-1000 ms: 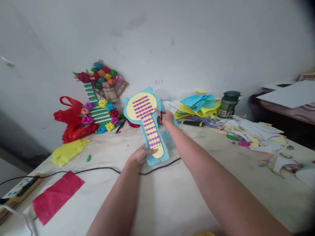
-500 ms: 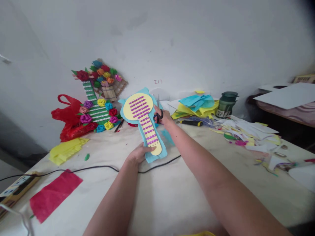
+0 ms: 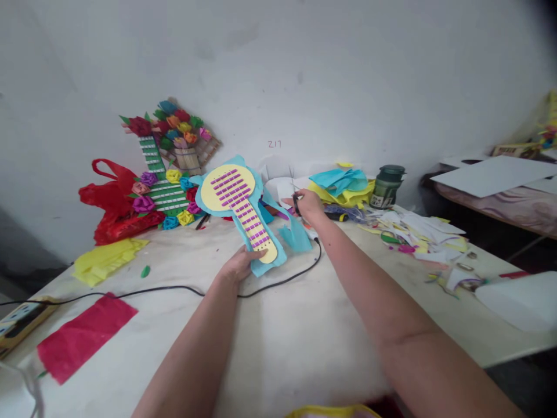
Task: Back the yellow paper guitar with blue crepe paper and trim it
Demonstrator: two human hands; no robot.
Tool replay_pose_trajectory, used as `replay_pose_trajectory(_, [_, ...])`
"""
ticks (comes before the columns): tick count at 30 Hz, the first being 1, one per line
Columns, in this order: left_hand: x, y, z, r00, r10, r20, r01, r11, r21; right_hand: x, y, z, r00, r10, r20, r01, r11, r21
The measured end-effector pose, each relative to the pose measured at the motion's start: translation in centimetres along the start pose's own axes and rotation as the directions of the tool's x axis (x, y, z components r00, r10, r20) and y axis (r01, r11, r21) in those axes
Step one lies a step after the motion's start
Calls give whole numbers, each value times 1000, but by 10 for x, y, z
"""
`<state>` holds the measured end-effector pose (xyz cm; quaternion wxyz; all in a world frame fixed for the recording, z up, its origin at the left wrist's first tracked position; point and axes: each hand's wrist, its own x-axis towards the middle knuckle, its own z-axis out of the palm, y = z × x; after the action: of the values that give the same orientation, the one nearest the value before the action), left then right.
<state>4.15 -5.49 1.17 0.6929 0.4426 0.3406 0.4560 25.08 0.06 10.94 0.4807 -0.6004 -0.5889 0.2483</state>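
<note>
My left hand (image 3: 238, 266) grips the lower end of a guitar-shaped paper craft (image 3: 237, 200), yellow with purple woven strips on a light blue backing, held tilted above the table. My right hand (image 3: 308, 204) is closed on small black-handled scissors (image 3: 296, 202), a little to the right of the craft and apart from it. A cut strip of blue paper (image 3: 292, 232) hangs between the craft and my right hand. A black cable (image 3: 278, 281) runs under my left wrist.
Against the wall stands a paper flower decoration (image 3: 167, 168) beside a red plastic bag (image 3: 111, 203). Yellow paper (image 3: 102, 260) and a red sheet (image 3: 78, 337) lie left. A dark green jar (image 3: 389, 186), blue and yellow sheets (image 3: 342, 184) and scattered paper scraps (image 3: 418, 232) lie right.
My right hand with the scissors has drawn away from the craft's edge to the right. The craft has swung left, and a blue cut strip now hangs loose.
</note>
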Motion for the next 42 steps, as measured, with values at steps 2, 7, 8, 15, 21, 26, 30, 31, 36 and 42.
replay_pose_trajectory(2, [-1,0,0,1000,3,7,-3,1000,1,-3,5,0,997,-46,-67,23,951,-308])
replay_pose_trajectory(7, [-3,2,1,1000,-8,9,8,1000,8,-14,15,19,996,-79,44,88,750,-655])
replay_pose_trajectory(8, [-3,2,1,1000,-10,9,9,1000,8,-16,18,24,994,-94,57,107,718,-688])
replay_pose_trajectory(15, [2,0,-3,999,43,-20,-43,999,-20,-19,27,35,985,-154,75,161,684,-711])
replay_pose_trajectory(21, [6,2,-3,987,99,-124,-107,992,-62,-19,19,11,985,-167,46,158,759,-632])
replay_pose_trajectory(26, [7,1,-4,981,112,-162,-125,990,-70,-14,16,-19,977,-178,-118,67,779,-624])
replay_pose_trajectory(30, [7,0,-5,990,61,-124,-64,998,-17,-2,24,-51,924,-181,-337,-66,791,-608])
replay_pose_trajectory(31, [7,0,-5,992,53,-111,-54,999,-6,1,28,-60,910,-172,-378,-101,790,-604])
replay_pose_trajectory(36, [6,1,-3,996,27,-82,-25,999,25,6,70,-100,828,-109,-550,-286,762,-581])
replay_pose_trajectory(42, [6,2,-1,997,14,-82,-10,999,53,-5,119,-126,719,42,-693,-524,688,-502])
